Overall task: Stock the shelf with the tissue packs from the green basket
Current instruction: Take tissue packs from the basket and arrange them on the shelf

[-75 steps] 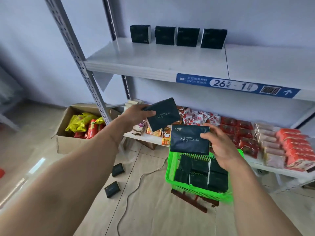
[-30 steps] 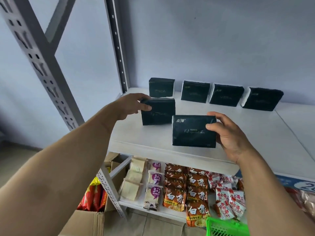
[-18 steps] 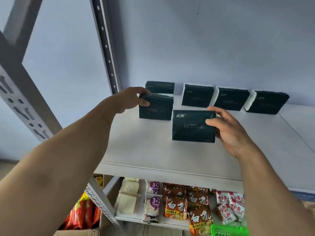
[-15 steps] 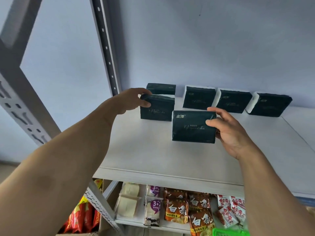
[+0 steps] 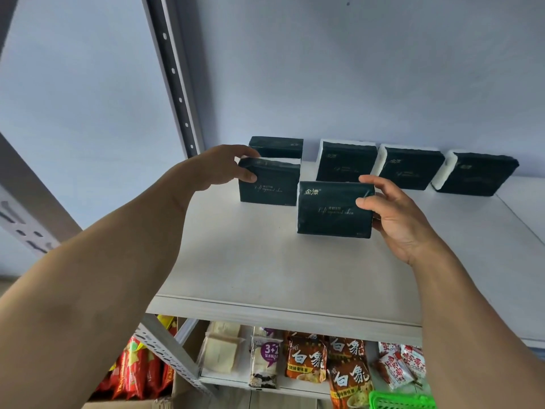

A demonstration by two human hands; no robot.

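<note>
At five o'clock a corner of the green basket (image 5: 401, 403) showed. Above it, over the white shelf (image 5: 265, 261), the right hand (image 5: 395, 214) gripped a dark tissue pack (image 5: 333, 214) upright; at eleven o'clock of it, the left hand (image 5: 218, 168) held a second pack (image 5: 269, 185) before the back row (image 5: 410, 168). Placement appeared underway; next, each likely needed setting down and releasing.

Bare shelf (image 5: 259, 261) before back-row packs (image 5: 410, 169)

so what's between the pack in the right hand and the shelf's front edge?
Nothing. In the head view, bare white shelf runs from the tissue pack gripped by the right hand to the front edge.
</note>
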